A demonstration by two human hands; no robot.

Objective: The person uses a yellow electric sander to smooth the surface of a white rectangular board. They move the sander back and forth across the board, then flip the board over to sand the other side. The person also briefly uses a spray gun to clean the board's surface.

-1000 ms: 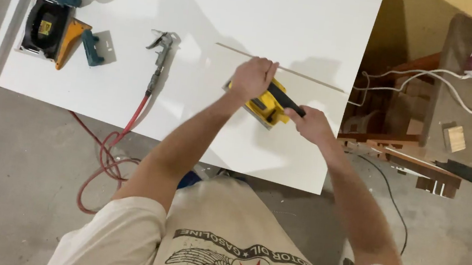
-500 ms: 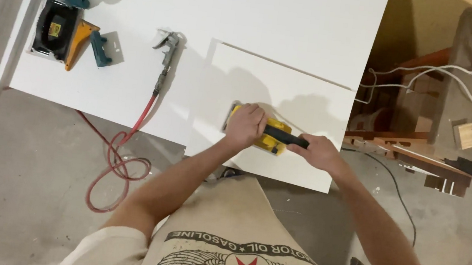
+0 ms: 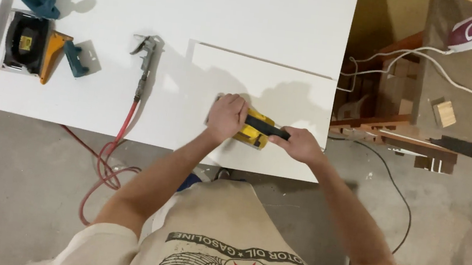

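White worktop carries a loose white panel; we press our left hand on the yellow sander, fingers wrapped, right hand clamped around its black handle. Nearing the edge below our fingers, it could tip off

White table (panel, tools)

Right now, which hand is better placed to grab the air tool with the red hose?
Left. The left hand on the yellow sander sits nearer the air tool; the right hand grips the sander's black handle on the far side.
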